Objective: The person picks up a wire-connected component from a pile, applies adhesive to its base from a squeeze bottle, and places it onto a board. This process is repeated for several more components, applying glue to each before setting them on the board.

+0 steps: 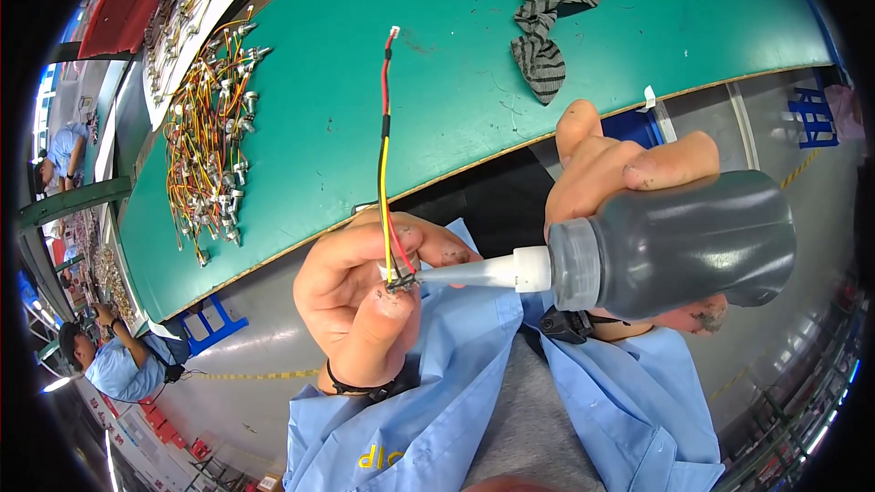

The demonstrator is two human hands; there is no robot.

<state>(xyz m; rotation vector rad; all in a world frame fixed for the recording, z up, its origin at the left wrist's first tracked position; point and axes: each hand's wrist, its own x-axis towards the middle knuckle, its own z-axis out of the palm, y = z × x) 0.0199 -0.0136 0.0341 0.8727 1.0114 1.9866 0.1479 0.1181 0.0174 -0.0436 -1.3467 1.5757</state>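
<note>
Between the thumb and fingers of my left hand (360, 287) is the lower end of a wire harness (385, 159). Its red, yellow and black wires stand up to a small white connector, and dark sleeves band them. A small metallic part with dark stuff on it sits at the pinched end. My right hand (592, 164) grips a squeeze bottle (693, 241) of dark grey content, lying on its side. The bottle's white nozzle (483, 273) points left, its tip at the pinched part; whether they touch I cannot tell. Dark smudges mark both hands.
Across the green tabletop (337, 118) a pile of similar wire harnesses (214, 137) lies at left, beside a white sheet (182, 27) with more of them. Striped grey cloths (556, 0) lie at the back. Blue stools (214, 323) and people (123, 360) are beyond.
</note>
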